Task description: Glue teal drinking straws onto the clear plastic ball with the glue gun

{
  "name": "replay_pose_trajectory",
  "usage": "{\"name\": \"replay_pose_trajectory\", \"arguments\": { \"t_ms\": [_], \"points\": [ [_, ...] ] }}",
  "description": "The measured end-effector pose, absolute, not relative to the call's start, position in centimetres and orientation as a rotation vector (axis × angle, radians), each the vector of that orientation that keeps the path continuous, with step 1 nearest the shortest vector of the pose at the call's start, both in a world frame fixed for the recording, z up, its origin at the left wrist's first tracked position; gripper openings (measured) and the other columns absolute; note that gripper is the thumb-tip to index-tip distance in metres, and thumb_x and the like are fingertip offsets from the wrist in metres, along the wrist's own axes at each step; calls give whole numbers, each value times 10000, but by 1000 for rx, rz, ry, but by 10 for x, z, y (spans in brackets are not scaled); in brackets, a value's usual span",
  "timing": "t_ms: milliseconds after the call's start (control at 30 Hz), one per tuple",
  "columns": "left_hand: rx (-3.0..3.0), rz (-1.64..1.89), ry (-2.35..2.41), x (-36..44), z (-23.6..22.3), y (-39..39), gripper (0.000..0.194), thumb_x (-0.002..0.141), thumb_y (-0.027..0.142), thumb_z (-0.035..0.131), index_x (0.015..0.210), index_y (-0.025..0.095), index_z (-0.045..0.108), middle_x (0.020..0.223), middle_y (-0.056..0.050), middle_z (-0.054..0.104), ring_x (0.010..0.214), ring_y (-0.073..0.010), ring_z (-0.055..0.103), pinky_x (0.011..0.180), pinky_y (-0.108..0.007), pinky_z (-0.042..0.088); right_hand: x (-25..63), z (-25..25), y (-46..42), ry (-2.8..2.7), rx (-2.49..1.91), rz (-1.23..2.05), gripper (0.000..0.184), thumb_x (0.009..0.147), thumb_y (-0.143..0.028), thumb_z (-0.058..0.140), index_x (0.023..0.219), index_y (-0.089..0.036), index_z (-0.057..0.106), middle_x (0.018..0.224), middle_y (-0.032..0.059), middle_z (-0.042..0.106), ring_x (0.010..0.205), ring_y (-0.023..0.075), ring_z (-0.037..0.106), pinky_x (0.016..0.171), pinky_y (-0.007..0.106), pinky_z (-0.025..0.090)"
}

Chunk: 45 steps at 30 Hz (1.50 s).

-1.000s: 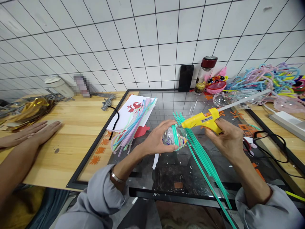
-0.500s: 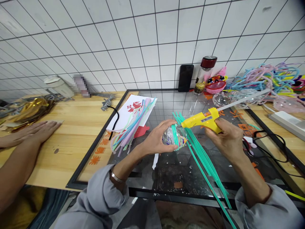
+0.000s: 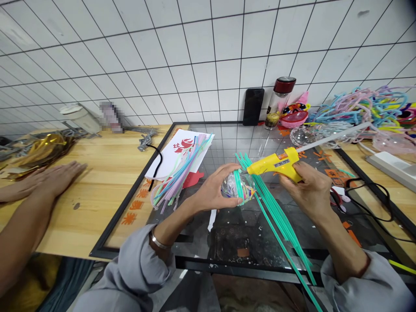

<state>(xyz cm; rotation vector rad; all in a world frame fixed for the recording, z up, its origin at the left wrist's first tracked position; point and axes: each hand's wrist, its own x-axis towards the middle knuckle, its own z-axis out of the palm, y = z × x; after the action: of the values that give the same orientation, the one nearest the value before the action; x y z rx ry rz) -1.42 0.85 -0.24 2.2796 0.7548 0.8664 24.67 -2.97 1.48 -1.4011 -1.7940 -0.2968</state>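
Note:
My left hand (image 3: 212, 190) is curled round a clear plastic ball (image 3: 237, 187) with coloured bits inside, holding it above the glass panel (image 3: 227, 143). A green stick lies across the ball. My right hand (image 3: 308, 188) grips a yellow hot glue gun (image 3: 276, 162), its nozzle touching the ball's top right side. A white glue stick juts from the gun's back. A bundle of green plastic sticks (image 3: 279, 221) runs from under the ball toward the near right.
Pastel sticks (image 3: 182, 171) lie on white paper with red print. A phone (image 3: 253, 106), a jar (image 3: 279, 102), clear balls (image 3: 300, 135) and a heap of coloured tubing (image 3: 367, 108) sit at the back right. Another person's hands (image 3: 48, 178) rest flat on the wooden table at left.
My hands, the ball and the glue gun have barely moved. The other person's hands at left have slid slightly along the wood.

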Motion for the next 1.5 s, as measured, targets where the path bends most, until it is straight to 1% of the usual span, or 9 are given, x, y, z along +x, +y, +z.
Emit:
{"name": "replay_pose_trajectory", "arguments": {
  "t_ms": [267, 600, 867, 967, 1033, 1100, 1200, 1300, 1500],
  "points": [
    [2280, 859, 752, -14, -2, 8, 764, 701, 325, 751, 1384, 195, 436, 1417, -160, 510, 1329, -340, 482, 1141, -539, 374, 247, 15, -29, -1795, -1336, -325, 290, 822, -306, 576, 616, -243, 381, 538, -39, 418, 479, 115, 366, 497, 284, 268],
    [2294, 864, 743, -14, -3, 8, 760, 700, 311, 749, 1381, 200, 431, 1425, -158, 507, 1336, -336, 477, 1145, -531, 371, 244, 17, -30, -1777, -1372, -310, 304, 821, -336, 562, 610, -247, 363, 534, -32, 426, 483, 119, 375, 501, 289, 278],
    [2291, 865, 749, -14, -2, 8, 753, 699, 302, 750, 1378, 218, 435, 1420, -148, 514, 1324, -340, 490, 1134, -530, 383, 251, 12, -24, -1601, -1595, -56, 287, 752, -428, 590, 602, -233, 443, 505, -57, 394, 463, 104, 343, 482, 265, 280],
    [2296, 865, 743, -15, -3, 8, 753, 697, 294, 750, 1375, 208, 435, 1417, -153, 512, 1323, -334, 490, 1132, -524, 388, 257, 5, -17, -1506, -1732, 17, 280, 732, -490, 598, 734, -212, 564, 589, -25, 528, 515, 139, 454, 509, 270, 320],
    [2299, 871, 740, -15, -4, 9, 755, 699, 295, 747, 1380, 202, 434, 1418, -154, 512, 1326, -333, 488, 1133, -524, 388, 261, -4, -12, -1470, -1805, 25, 354, 730, -518, 600, 857, -188, 616, 683, 20, 613, 584, 181, 529, 539, 286, 352],
    [2299, 870, 748, -15, -5, 9, 757, 699, 303, 751, 1381, 201, 439, 1422, -155, 509, 1330, -338, 485, 1138, -529, 382, 265, -15, -6, -1473, -1866, 0, 416, 745, -537, 584, 922, -163, 633, 734, 59, 648, 633, 213, 560, 577, 311, 383],
    [2304, 861, 761, -16, -6, 9, 760, 698, 308, 758, 1382, 203, 443, 1427, -159, 506, 1336, -344, 478, 1143, -537, 372, 270, -33, 0, -1505, -1930, -93, 473, 795, -543, 533, 1000, -129, 636, 838, 119, 676, 741, 258, 595, 653, 351, 423],
    [2309, 869, 758, -16, -8, 9, 766, 701, 291, 750, 1392, 212, 430, 1433, -154, 502, 1339, -340, 475, 1142, -545, 368, 275, -46, 6, -1496, -1966, -222, 457, 834, -499, 495, 1030, -108, 628, 886, 150, 673, 825, 280, 597, 710, 370, 434],
    [2252, 878, 800, -18, -9, 9, 759, 699, 273, 742, 1391, 211, 437, 1438, -150, 503, 1337, -334, 479, 1146, -539, 362, 280, -60, 16, -1541, -2117, -329, 388, 875, -429, 480, 996, -86, 614, 881, 188, 645, 808, 291, 587, 704, 387, 423]
  ]
}}
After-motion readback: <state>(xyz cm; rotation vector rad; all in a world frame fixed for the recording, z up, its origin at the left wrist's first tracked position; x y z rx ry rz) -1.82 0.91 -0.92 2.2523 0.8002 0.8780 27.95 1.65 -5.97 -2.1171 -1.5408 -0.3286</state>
